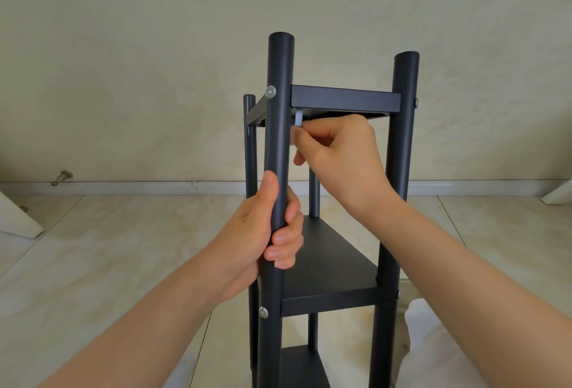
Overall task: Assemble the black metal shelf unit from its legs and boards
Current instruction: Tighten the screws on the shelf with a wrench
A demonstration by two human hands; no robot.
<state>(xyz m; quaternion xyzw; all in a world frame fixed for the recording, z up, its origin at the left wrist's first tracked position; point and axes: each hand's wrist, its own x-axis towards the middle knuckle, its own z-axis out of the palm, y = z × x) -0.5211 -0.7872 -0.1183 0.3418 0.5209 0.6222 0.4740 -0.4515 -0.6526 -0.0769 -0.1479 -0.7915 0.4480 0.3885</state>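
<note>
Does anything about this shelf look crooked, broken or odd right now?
Nothing stands out. The shelf stands upright; the left hand grips a front leg, the right hand pinches a small key under the top board.

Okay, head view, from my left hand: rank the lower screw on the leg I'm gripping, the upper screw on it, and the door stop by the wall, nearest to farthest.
1. lower screw: just below the left hand, on the same front leg.
2. upper screw: higher up that leg, beside the top board.
3. door stop: away at the far left.
</note>
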